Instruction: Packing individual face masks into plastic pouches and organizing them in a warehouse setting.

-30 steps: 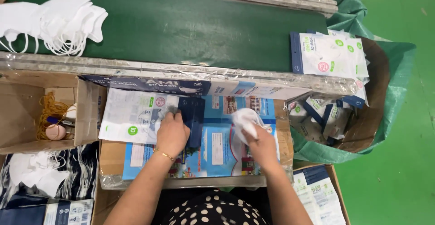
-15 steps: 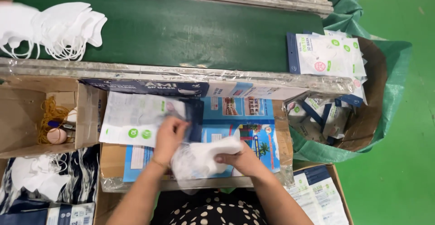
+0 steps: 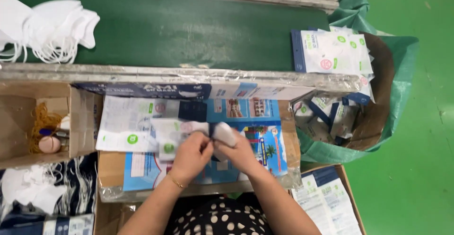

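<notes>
Now both hands meet over the middle of the work board. Left hand (image 3: 191, 152) grips the mouth of a clear flat pouch (image 3: 172, 133) with white and green print; fingers curled closed on its edge. Right hand (image 3: 241, 152) pinches a folded white mask (image 3: 226, 133), its end touching the pouch opening; how far it sits inside, cannot tell. A thin gold bracelet (image 3: 177, 184) sits on the left wrist.

Under the hands: a blue printed sheet (image 3: 262, 135) wrapped in plastic, with a stack of empty pouches (image 3: 123, 121) to the left. Further left, a cardboard box (image 3: 19, 107) holding yellow bands and small bits. Loose white masks (image 3: 49, 27) lie on the green belt (image 3: 189, 27) at upper left. At right, filled packets (image 3: 331, 50) are piled on the belt's edge, more in a green sack (image 3: 402, 88) below them. Flat packaging (image 3: 326, 202) lies at lower right.
</notes>
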